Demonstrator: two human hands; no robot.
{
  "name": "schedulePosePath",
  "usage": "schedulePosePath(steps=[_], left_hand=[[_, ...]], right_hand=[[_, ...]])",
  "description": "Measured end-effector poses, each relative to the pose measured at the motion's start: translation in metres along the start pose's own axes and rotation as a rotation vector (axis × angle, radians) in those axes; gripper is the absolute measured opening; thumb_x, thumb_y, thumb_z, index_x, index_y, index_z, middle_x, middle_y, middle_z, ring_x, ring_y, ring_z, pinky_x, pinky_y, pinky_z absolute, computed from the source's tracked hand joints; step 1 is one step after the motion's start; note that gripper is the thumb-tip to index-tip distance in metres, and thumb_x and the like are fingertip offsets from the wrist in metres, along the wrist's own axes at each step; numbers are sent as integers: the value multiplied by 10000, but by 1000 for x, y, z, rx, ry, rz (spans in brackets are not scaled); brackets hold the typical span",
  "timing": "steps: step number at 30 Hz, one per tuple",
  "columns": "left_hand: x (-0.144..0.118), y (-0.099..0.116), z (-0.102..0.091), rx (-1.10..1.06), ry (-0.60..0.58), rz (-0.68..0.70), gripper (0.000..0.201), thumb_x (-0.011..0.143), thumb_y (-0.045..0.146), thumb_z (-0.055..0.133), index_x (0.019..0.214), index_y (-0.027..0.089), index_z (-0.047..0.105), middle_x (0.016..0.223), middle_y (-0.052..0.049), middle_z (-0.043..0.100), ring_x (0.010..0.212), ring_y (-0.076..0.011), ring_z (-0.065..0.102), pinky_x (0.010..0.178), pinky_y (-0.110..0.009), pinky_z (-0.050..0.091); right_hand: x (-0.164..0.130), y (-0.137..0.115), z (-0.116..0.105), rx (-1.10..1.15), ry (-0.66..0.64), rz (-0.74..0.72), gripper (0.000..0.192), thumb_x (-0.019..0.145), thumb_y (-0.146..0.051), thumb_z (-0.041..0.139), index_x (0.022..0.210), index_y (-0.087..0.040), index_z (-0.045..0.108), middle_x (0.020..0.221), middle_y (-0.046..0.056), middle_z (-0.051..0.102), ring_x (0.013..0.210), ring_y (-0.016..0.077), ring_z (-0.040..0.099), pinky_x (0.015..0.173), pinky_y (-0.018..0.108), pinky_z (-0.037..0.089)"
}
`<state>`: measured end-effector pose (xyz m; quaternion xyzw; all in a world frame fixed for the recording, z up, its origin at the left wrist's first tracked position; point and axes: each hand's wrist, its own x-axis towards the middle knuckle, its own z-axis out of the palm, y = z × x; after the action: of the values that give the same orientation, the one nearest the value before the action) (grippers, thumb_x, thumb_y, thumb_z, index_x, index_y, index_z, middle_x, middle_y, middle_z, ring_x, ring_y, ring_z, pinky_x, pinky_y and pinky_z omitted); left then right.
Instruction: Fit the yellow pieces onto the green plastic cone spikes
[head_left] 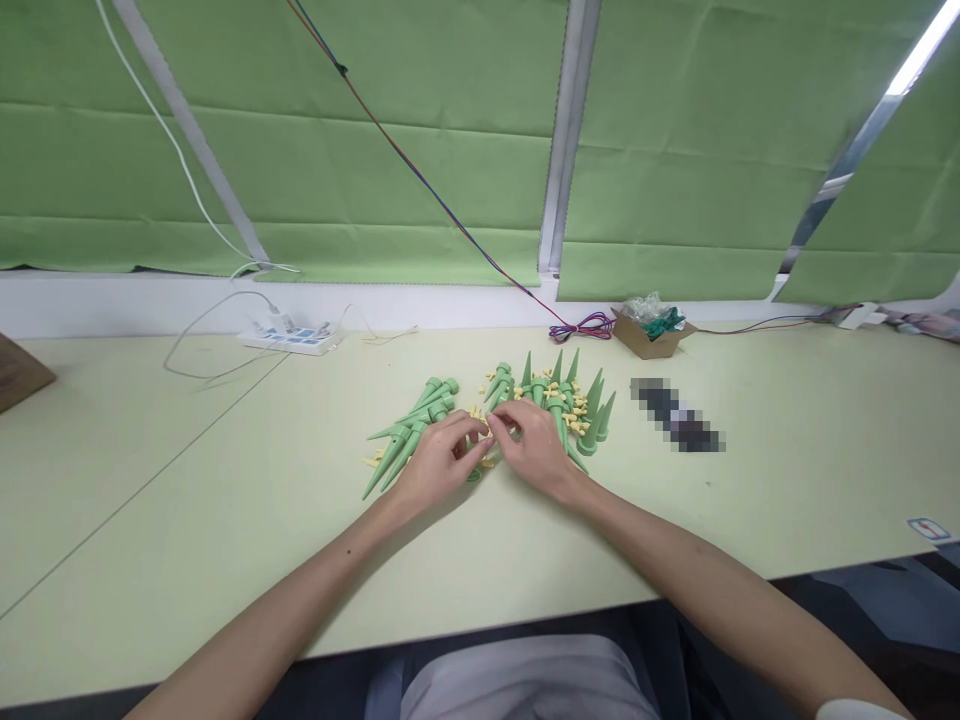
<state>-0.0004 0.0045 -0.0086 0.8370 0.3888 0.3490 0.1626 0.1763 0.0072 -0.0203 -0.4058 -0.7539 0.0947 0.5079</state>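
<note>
My left hand (441,455) and my right hand (534,448) meet fingertip to fingertip low over the table. Thumb and fingers of each are pinched together, and what lies between them is too small to make out. Left of them is a pile of green plastic spikes (403,448) with round caps. More green spikes (592,415) lie and stand to the right, some partly behind my right hand. Small yellow plastic pieces (576,412) are scattered among the right-hand spikes, and others show just behind my fingertips.
A white power strip (291,338) with cables lies at the back left. Along the wall are a coiled red-and-blue wire (581,328) and a small cardboard box (651,340) holding plastic wrap and green material. A blurred dark object (677,415) lies to the right.
</note>
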Motion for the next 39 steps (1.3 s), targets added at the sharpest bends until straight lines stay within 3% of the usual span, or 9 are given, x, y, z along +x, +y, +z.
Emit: schedulePosePath(steps=[7, 15, 21, 29, 39], left_hand=[[-1, 3, 0, 0, 32, 36, 186, 970, 244, 529, 876, 179, 675, 758, -10, 590, 652, -134, 517, 586, -261, 391], [0, -2, -1, -13, 95, 4, 247, 1011, 307, 495, 915, 192, 692, 763, -12, 617, 669, -140, 525, 631, -283, 413], [3, 7, -5, -218, 96, -166, 279, 990, 394, 520, 902, 199, 700, 860, -36, 675, 708, -156, 563, 623, -301, 432], [4, 9, -8, -430, 50, -319, 382, 967, 500, 530, 745, 195, 591, 622, 20, 473, 536, -114, 412, 521, -278, 352], [6, 16, -8, -394, 30, -344, 392, 943, 513, 529, 743, 188, 616, 566, 23, 458, 525, -120, 401, 519, -279, 352]], right_hand=[[0, -4, 0, 18, 36, -18, 205, 951, -183, 552, 754, -199, 605, 718, 19, 660, 691, 168, 571, 715, 302, 450], [-1, -6, 0, 57, 38, 8, 180, 987, -218, 517, 886, -190, 662, 848, 52, 711, 771, 178, 616, 745, 309, 482], [-2, -6, 0, 130, -22, 33, 208, 1014, -257, 487, 979, -190, 681, 944, 74, 721, 832, 180, 641, 722, 292, 508], [-5, -3, 2, 170, -81, 35, 140, 1000, -279, 523, 1014, -198, 637, 960, 61, 690, 844, 172, 638, 748, 289, 518], [-4, -1, 1, 124, -63, -27, 152, 1009, -248, 501, 964, -188, 633, 923, 63, 677, 824, 173, 607, 772, 300, 494]])
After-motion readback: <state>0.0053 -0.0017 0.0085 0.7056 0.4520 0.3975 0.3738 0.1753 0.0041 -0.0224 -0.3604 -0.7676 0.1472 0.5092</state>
